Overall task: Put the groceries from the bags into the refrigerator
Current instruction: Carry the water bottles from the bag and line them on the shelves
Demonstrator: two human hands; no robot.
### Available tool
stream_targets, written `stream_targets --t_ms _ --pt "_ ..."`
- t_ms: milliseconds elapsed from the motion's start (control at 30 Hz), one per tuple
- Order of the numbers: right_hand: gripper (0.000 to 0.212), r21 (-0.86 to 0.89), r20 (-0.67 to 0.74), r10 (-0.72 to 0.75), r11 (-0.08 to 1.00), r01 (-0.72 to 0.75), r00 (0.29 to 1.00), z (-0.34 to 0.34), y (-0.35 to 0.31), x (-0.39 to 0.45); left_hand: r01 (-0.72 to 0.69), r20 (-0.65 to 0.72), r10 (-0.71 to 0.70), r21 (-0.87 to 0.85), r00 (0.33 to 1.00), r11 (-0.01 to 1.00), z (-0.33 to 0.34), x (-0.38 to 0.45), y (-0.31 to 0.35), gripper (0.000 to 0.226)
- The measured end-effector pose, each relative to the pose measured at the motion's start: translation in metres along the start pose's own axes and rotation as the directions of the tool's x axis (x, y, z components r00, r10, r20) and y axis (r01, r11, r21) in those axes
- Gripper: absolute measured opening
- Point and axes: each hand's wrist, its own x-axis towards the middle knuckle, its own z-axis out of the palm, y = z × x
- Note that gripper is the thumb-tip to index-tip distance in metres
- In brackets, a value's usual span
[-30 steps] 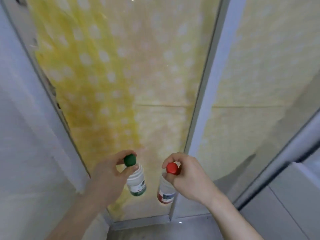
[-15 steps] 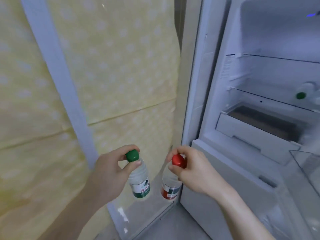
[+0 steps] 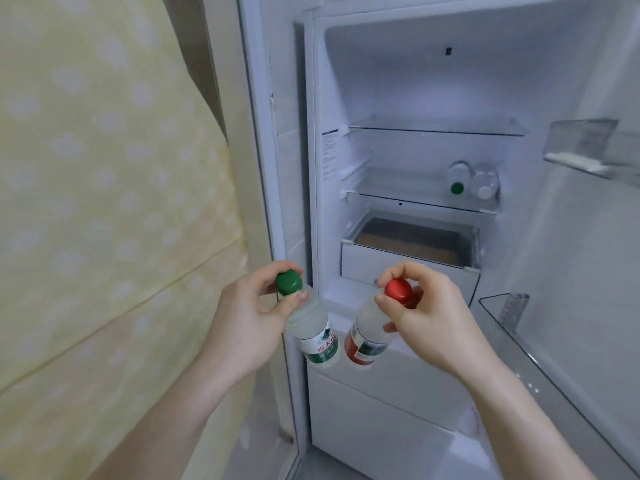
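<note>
My left hand (image 3: 247, 323) pinches a green-capped water bottle (image 3: 317, 337) by its neck, so the bottle hangs below the fingers. My right hand (image 3: 424, 320) holds a red-capped water bottle (image 3: 367, 341) the same way. Both bottles hang in front of the open refrigerator (image 3: 433, 81), level with its lower front edge. Two bottles (image 3: 472, 180), one with a green cap, lie on the right side of the lower glass shelf (image 3: 398, 194) inside.
An upper glass shelf (image 3: 436, 128) and a drawer (image 3: 408, 261) with a dark inside sit in the cabinet. The open door on the right carries clear bins (image 3: 585, 147). A yellow dotted curtain (image 3: 104, 202) hangs on the left.
My view has swung right from the yellow curtain to the open refrigerator. Both hands keep the same hold on the bottles and now hang in front of the cabinet.
</note>
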Motion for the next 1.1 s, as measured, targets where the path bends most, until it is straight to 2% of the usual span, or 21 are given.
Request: stream_targets --t_ms 267,567,867,1100 --pt "0.021 -0.027 -0.236 0.007 1.0 -0.013 0.972 0.005 -0.014 0.051 -0.086 0.039 0.094 -0.17 0.995 0.982 0.012 0.09 -0.012 0.023" --pt "0.022 0.065 -0.453 0.024 0.998 0.007 0.891 0.005 -0.006 0.093 -0.174 0.026 0.189 -0.275 0.982 0.945 0.039 0.154 -0.012 0.025" --pt "0.024 0.168 -0.589 0.003 0.979 0.119 0.808 -0.016 0.021 0.146 -0.246 -0.033 0.25 -0.351 0.968 0.903 0.081 0.21 -0.006 0.027" --pt "0.022 0.234 -0.679 -0.039 0.935 0.266 0.733 -0.03 0.047 0.211 -0.323 -0.137 0.294 -0.312 0.946 0.893 0.119 0.26 0.005 0.023"
